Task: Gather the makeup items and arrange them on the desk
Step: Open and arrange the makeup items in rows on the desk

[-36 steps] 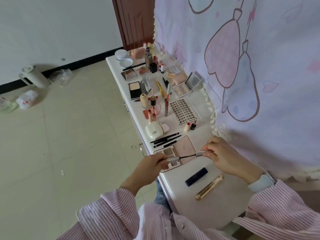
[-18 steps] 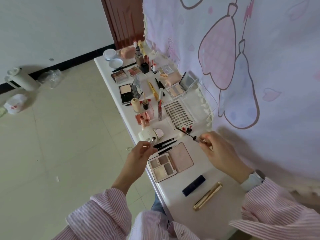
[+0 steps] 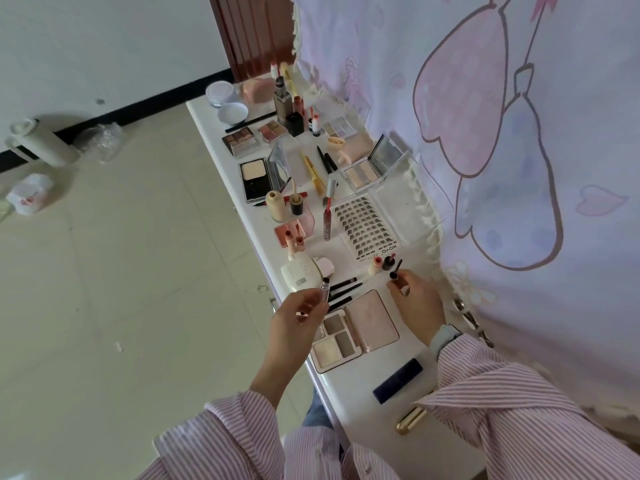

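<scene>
Two hands over the near part of the desk [image 3: 221,133], a piece of a small makeup tube in each.

Head view: my left grip [image 3: 298,318] pinches the silver tube [image 3: 325,289] above the desk's left edge, open end up. My right grip [image 3: 415,299] pinches its wand cap [image 3: 394,273], just beside the small bottles [image 3: 381,263]. The open palette [image 3: 355,330] lies between both.

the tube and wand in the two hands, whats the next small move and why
Probably bring the wand in the right hand back to the open tube held by the left hand and slide it in. The two parts are apart, so the item can't be set on the desk neatly yet.
</scene>
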{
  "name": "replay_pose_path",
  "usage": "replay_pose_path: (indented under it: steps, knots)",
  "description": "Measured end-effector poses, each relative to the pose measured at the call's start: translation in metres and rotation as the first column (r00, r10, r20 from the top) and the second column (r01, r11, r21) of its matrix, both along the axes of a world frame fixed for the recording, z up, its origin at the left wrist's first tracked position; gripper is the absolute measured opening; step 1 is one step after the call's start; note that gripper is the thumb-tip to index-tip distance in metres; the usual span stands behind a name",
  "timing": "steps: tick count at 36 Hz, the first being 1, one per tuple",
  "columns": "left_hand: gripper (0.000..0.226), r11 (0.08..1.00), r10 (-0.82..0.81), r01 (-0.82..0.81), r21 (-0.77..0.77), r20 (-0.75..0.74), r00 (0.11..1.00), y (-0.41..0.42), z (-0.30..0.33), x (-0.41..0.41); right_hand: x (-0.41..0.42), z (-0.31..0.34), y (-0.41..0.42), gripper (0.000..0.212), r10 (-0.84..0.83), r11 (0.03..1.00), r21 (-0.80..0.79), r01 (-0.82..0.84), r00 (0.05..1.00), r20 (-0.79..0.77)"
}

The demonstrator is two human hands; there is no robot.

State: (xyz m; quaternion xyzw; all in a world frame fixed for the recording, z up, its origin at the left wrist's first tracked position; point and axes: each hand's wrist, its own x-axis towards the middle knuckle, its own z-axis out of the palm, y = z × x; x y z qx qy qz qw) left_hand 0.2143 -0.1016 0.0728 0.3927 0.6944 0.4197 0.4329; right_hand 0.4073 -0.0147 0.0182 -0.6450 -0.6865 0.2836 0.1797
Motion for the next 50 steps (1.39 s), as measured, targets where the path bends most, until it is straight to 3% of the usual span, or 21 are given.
replay_pose_path:
  steps: [12, 19, 24, 28, 31, 38, 40, 43, 46, 48, 50]
  knots:
    - [0.016, 0.999, -0.011, 0.011, -0.036, 0.018, 1.0, 0.0, -0.003, 0.001, -0.001, -0.002, 0.004, 0.025, 0.039, 0.999, -0.024, -0.04, 0.998, -0.043]
    - [0.015, 0.999, -0.004, 0.005, -0.049, 0.015, 1.0, 0.002, 0.001, 0.004, 0.005, -0.004, -0.007, 0.041, -0.08, 0.99, -0.126, 0.06, 0.984, -0.161]
    - [0.014, 0.998, 0.035, -0.029, -0.049, 0.129, 0.991, 0.0, 0.008, 0.01, 0.014, 0.019, -0.032, 0.02, -0.16, 0.987, -0.078, 0.144, 0.947, -0.277]
    - [0.009, 0.995, 0.082, -0.062, -0.079, 0.276, 0.958, 0.0, 0.015, 0.015, 0.01, 0.05, -0.05, 0.01, -0.017, 0.999, 0.029, 0.03, 0.926, -0.376]
    - [0.013, 0.999, 0.033, -0.02, -0.049, 0.299, 0.954, 0.0, 0.02, 0.02, -0.002, 0.064, -0.057, 0.01, 0.145, 0.989, 0.061, -0.132, 0.909, -0.39]
    - [0.015, 0.994, -0.101, 0.083, 0.067, 0.329, 0.939, -0.002, 0.037, 0.029, -0.022, 0.068, -0.055, 0.025, 0.32, 0.935, 0.245, -0.258, 0.91, -0.263]
    - [0.015, 0.994, -0.107, 0.092, 0.067, 0.287, 0.952, -0.002, 0.036, 0.028, -0.021, 0.068, -0.054, 0.027, 0.313, 0.934, 0.25, -0.253, 0.919, -0.239]
    - [0.023, 0.999, -0.039, 0.032, 0.036, 0.2, 0.979, -0.002, 0.027, 0.025, -0.013, 0.061, -0.053, 0.01, 0.252, 0.941, 0.286, -0.179, 0.937, -0.241]
    - [0.034, 0.999, 0.01, -0.007, 0.037, -0.101, 0.995, -0.004, 0.013, 0.018, 0.002, 0.052, -0.052, 0.006, 0.086, 0.974, 0.228, -0.015, 0.949, -0.303]
    - [0.043, 1.0, -0.01, 0.015, 0.011, -0.317, 0.948, -0.008, 0.0, 0.01, 0.01, 0.043, -0.05, 0.005, 0.01, 0.979, 0.198, 0.052, 0.955, -0.297]
    - [0.053, 0.994, -0.088, 0.049, -0.101, -0.424, 0.901, -0.011, -0.014, 0.001, 0.013, 0.036, -0.046, 0.004, -0.046, 0.985, 0.145, 0.091, 0.957, -0.287]
